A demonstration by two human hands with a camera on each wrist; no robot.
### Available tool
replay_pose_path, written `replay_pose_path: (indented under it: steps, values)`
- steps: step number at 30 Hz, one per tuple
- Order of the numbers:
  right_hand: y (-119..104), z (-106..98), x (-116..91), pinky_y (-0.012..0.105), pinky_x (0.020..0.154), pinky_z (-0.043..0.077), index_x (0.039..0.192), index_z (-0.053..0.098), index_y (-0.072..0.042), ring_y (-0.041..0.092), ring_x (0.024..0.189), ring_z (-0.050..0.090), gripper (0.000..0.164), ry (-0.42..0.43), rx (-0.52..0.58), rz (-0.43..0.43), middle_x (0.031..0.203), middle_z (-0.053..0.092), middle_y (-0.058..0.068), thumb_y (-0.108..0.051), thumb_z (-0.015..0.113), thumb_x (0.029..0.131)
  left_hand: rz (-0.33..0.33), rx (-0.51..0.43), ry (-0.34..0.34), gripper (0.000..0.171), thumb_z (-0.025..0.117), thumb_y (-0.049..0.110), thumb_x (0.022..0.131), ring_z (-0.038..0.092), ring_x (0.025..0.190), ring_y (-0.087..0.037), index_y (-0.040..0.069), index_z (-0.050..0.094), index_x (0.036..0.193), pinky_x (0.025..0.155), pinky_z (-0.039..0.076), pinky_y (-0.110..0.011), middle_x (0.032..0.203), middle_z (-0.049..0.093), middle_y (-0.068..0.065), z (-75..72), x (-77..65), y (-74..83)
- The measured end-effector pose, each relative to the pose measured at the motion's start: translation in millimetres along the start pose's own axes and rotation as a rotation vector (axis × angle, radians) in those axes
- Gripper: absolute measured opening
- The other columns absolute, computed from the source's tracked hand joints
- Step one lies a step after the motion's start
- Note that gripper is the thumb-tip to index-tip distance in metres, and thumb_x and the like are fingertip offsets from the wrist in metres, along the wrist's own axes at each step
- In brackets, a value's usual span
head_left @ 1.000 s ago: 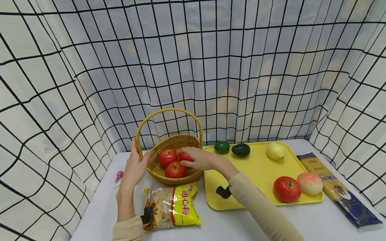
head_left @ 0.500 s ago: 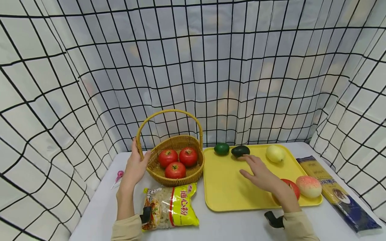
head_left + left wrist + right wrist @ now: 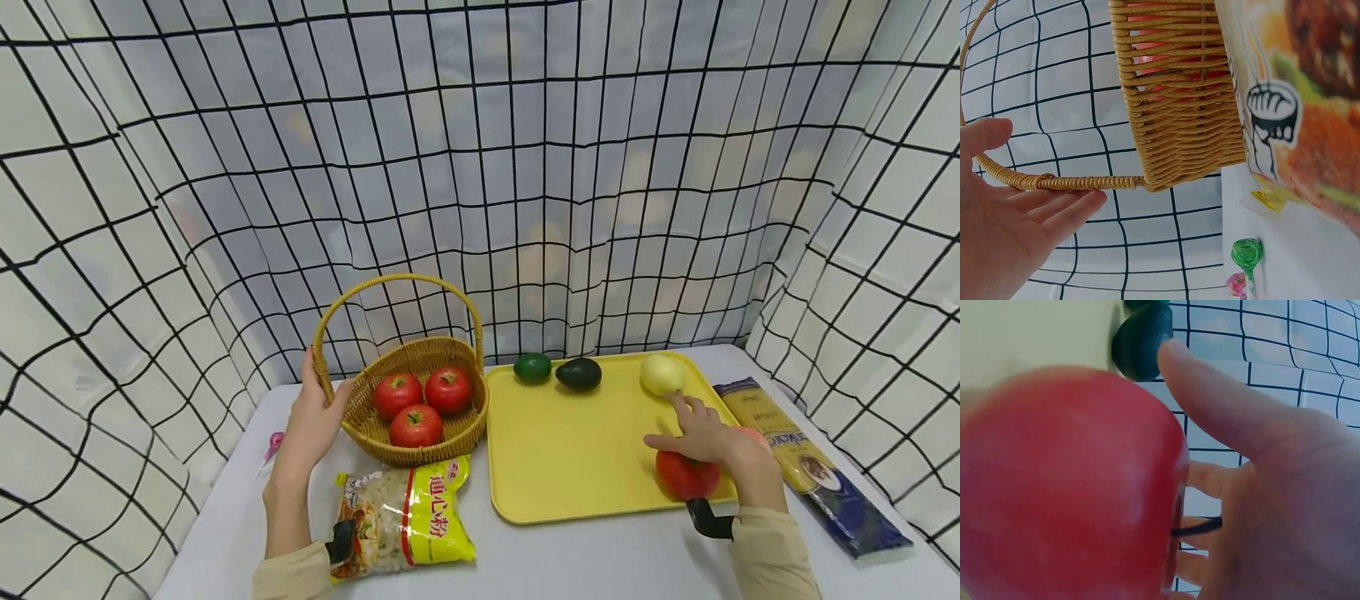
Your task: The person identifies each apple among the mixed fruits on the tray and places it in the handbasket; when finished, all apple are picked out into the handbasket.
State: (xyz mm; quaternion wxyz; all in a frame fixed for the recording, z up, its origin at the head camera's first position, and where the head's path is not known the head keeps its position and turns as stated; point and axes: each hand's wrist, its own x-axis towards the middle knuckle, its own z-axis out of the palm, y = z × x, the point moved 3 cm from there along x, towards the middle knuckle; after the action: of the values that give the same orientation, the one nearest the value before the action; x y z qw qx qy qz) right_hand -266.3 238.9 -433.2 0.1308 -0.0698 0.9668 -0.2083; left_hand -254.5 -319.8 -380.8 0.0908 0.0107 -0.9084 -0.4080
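My left hand point(image 3: 313, 429) holds the handle of the wicker basket point(image 3: 444, 452) loosely. In the left wrist view the thumb is on one side of the handle and nearly straight fingers point(image 3: 1063, 215) on the other. Three red apples point(image 3: 416, 427) lie in the basket. My right hand point(image 3: 705, 437) is spread over another red apple point(image 3: 681, 478) at the tray's front right. The right wrist view shows this apple point(image 3: 1072, 487) with its dark stem towards the palm; the thumb is straight, and finger contact cannot be made out. A peach point(image 3: 757, 439) is mostly hidden behind the hand.
The yellow tray point(image 3: 551, 500) also bears a pale yellow fruit point(image 3: 662, 375) and two dark green avocados point(image 3: 577, 375). A macaroni bag point(image 3: 401, 521) lies before the basket, a long pasta packet point(image 3: 817, 475) right of the tray. Lollipops point(image 3: 1247, 254) lie left. Black netting surrounds the table.
My right hand has left the basket, crossed the tray to the right and come over the tray's apple. The left hand stays at the basket handle. The view has shifted slightly.
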Motion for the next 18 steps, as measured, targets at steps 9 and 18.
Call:
replay_pose_path:
  steps: [9,18]
  values:
    - [4.1,12.5,10.2,0.080,0.104,0.033,0.155,0.029,-0.005,0.064,0.136,0.028,0.107,-0.033,0.010,-0.018,0.154,0.022,0.041,-0.070,0.072,0.082,-0.021,0.008,0.021,0.088,0.042,0.041,0.109,0.046,0.136,-0.057,0.019,-0.023,0.163,0.107,0.040,-0.071,0.159,0.031,-0.039,1.8,-2.6,-1.9]
    - [5.5,19.7,10.5,0.082,0.102,0.033,0.152,0.039,-0.005,0.068,0.136,0.028,0.106,-0.099,-0.015,-0.026,0.156,0.021,0.041,-0.068,0.078,0.076,-0.004,0.011,0.015,0.087,0.041,0.043,0.109,0.047,0.136,-0.057,0.017,-0.023,0.163,0.108,0.040,-0.070,0.159,0.030,-0.039,2.0,-0.9,0.7]
